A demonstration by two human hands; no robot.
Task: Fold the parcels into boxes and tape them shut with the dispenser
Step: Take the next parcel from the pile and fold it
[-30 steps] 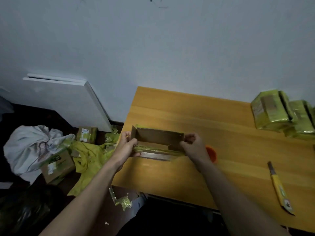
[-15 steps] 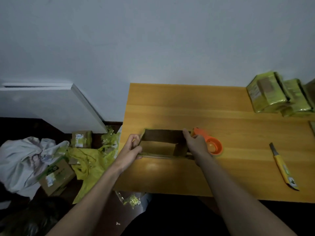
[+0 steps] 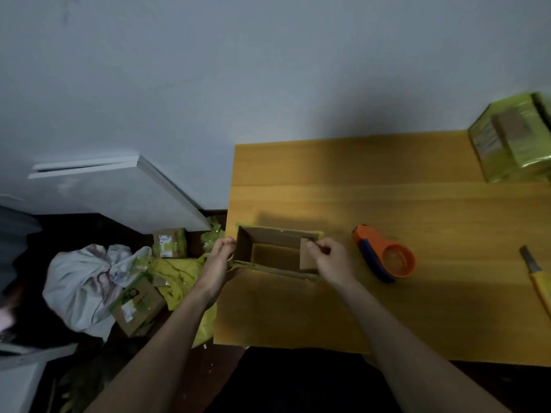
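Head view: at the far left, on the dark floor beside the desk, a white cloth bundle (image 3: 86, 281) and scattered small cartons (image 3: 170, 242) among yellow wrapping are seen, lying much as they did a second ago. The left hand (image 3: 219, 262) is held against the left end wall of the cardboard box (image 3: 275, 253), fingers curled round its outer edge. The box, which a second ago was held tilted at the desk's near-left corner, is now set flat on the wooden desk (image 3: 387, 308), its mouth open upward and its bare floor visible. The right hand (image 3: 329, 259) is closed in a pinch on the short right end flap, which is being turned inward over the opening. The orange tape dispenser (image 3: 384, 254), earlier partly hidden behind that hand, now lies fully exposed and well apart from it, untouched. Farther right, a yellow-handled knife (image 3: 536, 278) is cut off by the frame edge, and yellow-taped finished parcels (image 3: 510, 141) are stacked at the desk's far-right corner. The folding stage is judged to be under way; taping has not begun.
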